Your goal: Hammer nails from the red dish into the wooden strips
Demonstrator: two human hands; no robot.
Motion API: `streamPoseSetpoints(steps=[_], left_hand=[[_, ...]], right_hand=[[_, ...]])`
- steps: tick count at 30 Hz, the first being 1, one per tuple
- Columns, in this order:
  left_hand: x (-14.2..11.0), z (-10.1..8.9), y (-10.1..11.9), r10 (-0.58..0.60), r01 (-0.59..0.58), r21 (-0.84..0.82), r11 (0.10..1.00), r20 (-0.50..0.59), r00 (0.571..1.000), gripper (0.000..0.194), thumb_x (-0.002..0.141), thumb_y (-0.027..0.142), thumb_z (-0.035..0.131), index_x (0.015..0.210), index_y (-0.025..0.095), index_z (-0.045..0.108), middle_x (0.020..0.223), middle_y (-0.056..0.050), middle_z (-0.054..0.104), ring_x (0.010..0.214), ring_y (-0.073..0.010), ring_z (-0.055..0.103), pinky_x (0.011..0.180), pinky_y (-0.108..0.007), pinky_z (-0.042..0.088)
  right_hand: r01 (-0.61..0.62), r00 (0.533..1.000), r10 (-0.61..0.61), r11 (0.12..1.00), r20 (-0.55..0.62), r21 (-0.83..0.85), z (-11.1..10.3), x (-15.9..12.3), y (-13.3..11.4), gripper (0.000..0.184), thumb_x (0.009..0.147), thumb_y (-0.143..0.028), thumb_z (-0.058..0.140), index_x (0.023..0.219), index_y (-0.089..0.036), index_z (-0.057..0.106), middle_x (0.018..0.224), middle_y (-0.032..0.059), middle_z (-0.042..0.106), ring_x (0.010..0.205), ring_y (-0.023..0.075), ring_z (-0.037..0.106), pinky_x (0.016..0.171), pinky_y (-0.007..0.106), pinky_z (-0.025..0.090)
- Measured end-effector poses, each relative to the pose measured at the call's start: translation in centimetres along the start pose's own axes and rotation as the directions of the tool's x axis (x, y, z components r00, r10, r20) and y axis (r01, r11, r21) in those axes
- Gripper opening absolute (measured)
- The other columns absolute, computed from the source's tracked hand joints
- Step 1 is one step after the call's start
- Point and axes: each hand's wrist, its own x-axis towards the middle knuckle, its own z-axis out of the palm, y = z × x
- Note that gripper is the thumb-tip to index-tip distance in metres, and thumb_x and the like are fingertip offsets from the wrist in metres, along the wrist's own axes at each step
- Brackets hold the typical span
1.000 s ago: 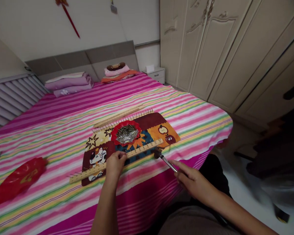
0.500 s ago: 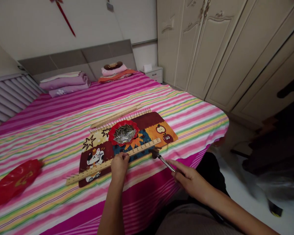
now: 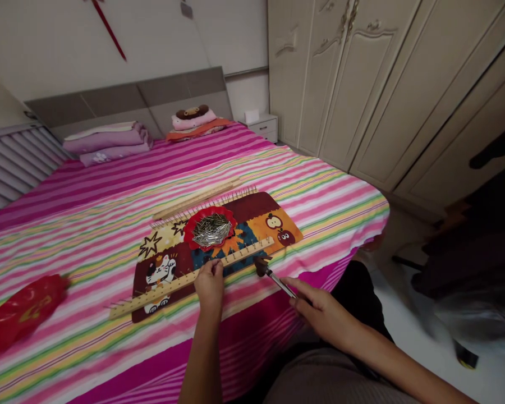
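A: How are the hands set?

B: The left hand (image 3: pixel 209 280) rests at the near strip (image 3: pixel 164 290), thumb and fingertips drawn together; how tightly, or whether on a nail, I cannot tell. The right hand (image 3: pixel 315 308) is wrapped around the handle of a hammer (image 3: pixel 281 282), its head just beside the wood.

A: Why so?

B: Likely the left steadies the strip, while the right's grip well back leaves the head free. The red bowl (image 3: pixel 188 238) of loose nails (image 3: pixel 212 229) sits on the mat (image 3: pixel 273 205) just beyond, probably for easy reach.

A: The count?

B: Two hands, one hammer, one bowl, one mat. One near strip, a row of nails upright along its right part; the loose ones defy counting. At the mat's far edge, one nail-studded strip (image 3: pixel 239 196); behind it bare wood (image 3: pixel 193 200), one piece or two, unclear. On the bed (image 3: pixel 311 191), one red dish (image 3: pixel 25 314) at left and two stacks of folded bedding (image 3: pixel 109 143).
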Motion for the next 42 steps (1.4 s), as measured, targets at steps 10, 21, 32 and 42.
streamPoseSetpoints(steps=[10, 21, 32, 42], left_hand=[[-0.2, 0.3, -0.5, 0.086, -0.082, 0.083, 0.993, -0.040, 0.996, 0.026, 0.082, 0.033, 0.045, 0.077, 0.018, 0.065, 0.077, -0.008, 0.066, 0.075, -0.0202, 0.059, 0.072, -0.030, 0.041], [-1.3, 1.0, -1.0, 0.167, -0.161, 0.059, 0.985, -0.116, 0.979, 0.021, 0.085, 0.028, 0.043, 0.077, 0.019, 0.061, 0.080, -0.007, 0.063, 0.079, -0.0203, 0.058, 0.075, -0.030, 0.042], [-1.4, 1.6, -1.4, 0.173, -0.170, 0.039, 0.985, -0.120, 0.977, 0.020, 0.083, 0.022, 0.042, 0.080, 0.019, 0.061, 0.081, -0.008, 0.063, 0.082, -0.0212, 0.059, 0.077, -0.032, 0.043], [-1.3, 0.6, -1.3, 0.117, -0.126, -0.084, 0.988, -0.110, 0.987, 0.023, 0.079, 0.032, 0.050, 0.088, 0.018, 0.065, 0.082, -0.007, 0.065, 0.076, -0.0196, 0.060, 0.076, -0.032, 0.046]], right_hand=[[-0.005, 1.000, 0.005, 1.000, -0.004, -0.007, 0.6, 0.3, -0.4, 0.041, 0.085, -0.024, 0.047, 0.124, -0.016, 0.059, 0.073, 0.0001, 0.064, 0.061, 0.0133, 0.055, 0.056, 0.023, 0.045], [0.083, 0.992, -0.083, 0.997, 0.091, -0.004, 3.8, 4.8, -3.9, 0.046, 0.084, -0.013, 0.040, 0.127, -0.020, 0.057, 0.060, -0.0042, 0.053, 0.050, 0.0101, 0.044, 0.048, 0.020, 0.038], [0.231, 0.965, -0.214, 0.967, 0.149, -0.107, 5.3, 6.3, -4.4, 0.050, 0.083, -0.009, 0.040, 0.129, -0.022, 0.055, 0.092, 0.0038, 0.069, 0.075, 0.0160, 0.059, 0.071, 0.027, 0.048], [0.062, 0.998, -0.063, 0.997, 0.029, 0.051, 2.3, 2.7, -2.5, 0.046, 0.088, -0.025, 0.041, 0.132, -0.016, 0.051, 0.057, -0.0048, 0.044, 0.048, 0.0105, 0.038, 0.045, 0.021, 0.032]])
